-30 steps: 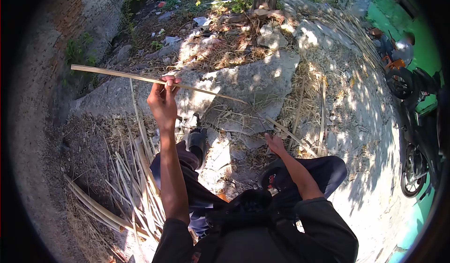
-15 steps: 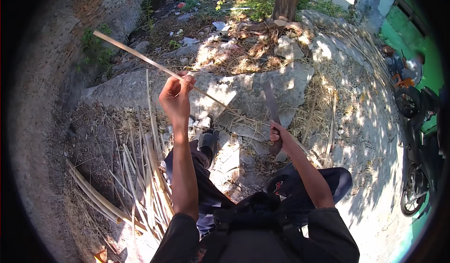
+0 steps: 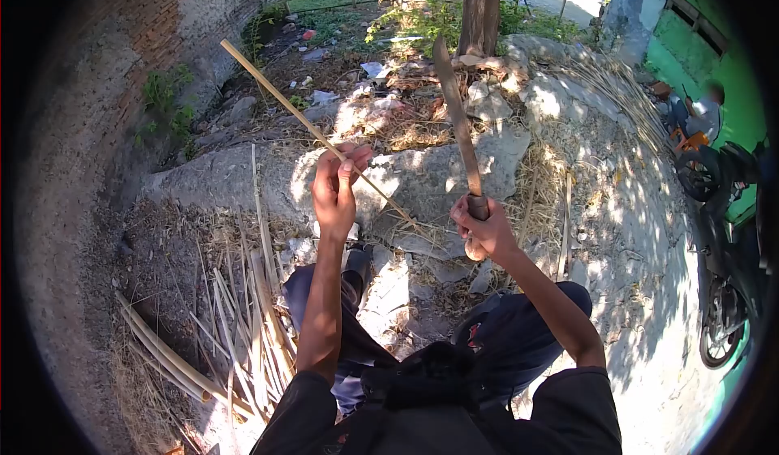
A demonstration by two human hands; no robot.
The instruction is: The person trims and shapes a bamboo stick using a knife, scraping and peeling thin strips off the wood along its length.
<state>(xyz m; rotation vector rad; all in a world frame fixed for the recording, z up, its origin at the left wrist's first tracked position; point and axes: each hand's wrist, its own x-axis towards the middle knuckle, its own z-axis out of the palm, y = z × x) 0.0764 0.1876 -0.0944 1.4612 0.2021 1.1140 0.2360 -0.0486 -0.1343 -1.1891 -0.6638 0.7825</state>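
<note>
Head view: the left hand [image 3: 339, 189] pinches a long, thin, pale tan wooden strip [image 3: 284, 100] between thumb and fingers, the strip slanting from upper left down to the dry straw over a grey stone slab. To its right, the right hand [image 3: 484, 229] is closed around the rounded handle of a long, brown-grey metal machete [image 3: 458, 118], blade pointing up and apart from the strip. Many pale split strips [image 3: 258, 325] lie piled on the ground beside the left leg.
</note>
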